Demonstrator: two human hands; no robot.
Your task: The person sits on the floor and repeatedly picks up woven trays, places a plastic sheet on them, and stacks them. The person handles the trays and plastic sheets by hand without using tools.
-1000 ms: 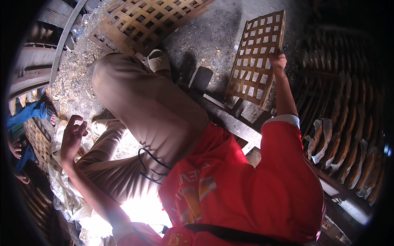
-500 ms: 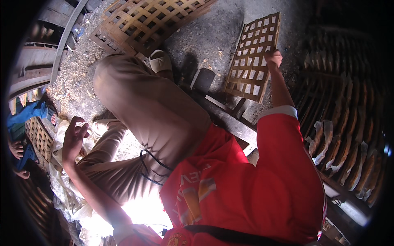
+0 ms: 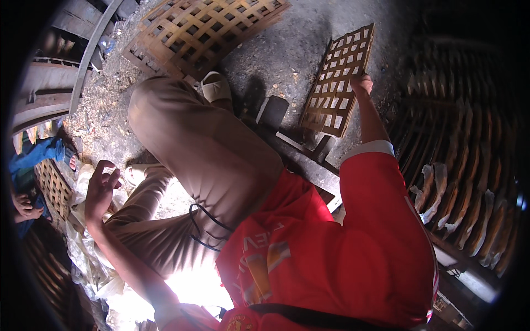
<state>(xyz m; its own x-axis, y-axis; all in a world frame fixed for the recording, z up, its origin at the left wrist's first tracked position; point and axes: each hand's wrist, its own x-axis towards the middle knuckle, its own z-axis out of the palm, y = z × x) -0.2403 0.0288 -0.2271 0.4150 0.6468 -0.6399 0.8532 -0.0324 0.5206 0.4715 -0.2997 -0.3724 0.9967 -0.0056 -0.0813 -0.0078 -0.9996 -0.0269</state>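
My right hand (image 3: 362, 84) is closed around the right edge of a woven bamboo lattice tray (image 3: 333, 84). The tray stands tilted above the floor, and pale squares show through its weave. Past my knee, my left hand (image 3: 99, 191) hangs raised with loosely bent fingers held apart and nothing in them. Crumpled clear plastic sheeting (image 3: 91, 265) lies beneath and beside my left forearm. Ahead of my knee rests a stack of larger lattice trays (image 3: 204, 36).
On the right is a rack of closely set slats with pale sheets (image 3: 441, 182) between them. Another person's hand (image 3: 25, 207) shows at the far left near a lattice tray (image 3: 52, 182). A low wooden beam (image 3: 309, 157) runs beside my thigh. Crumbs litter the floor (image 3: 105, 121).
The lattice tray in my right hand has turned to a steeper tilt, with its top edge slightly lower. My right hand has shifted a little left and down. My left hand is almost unchanged.
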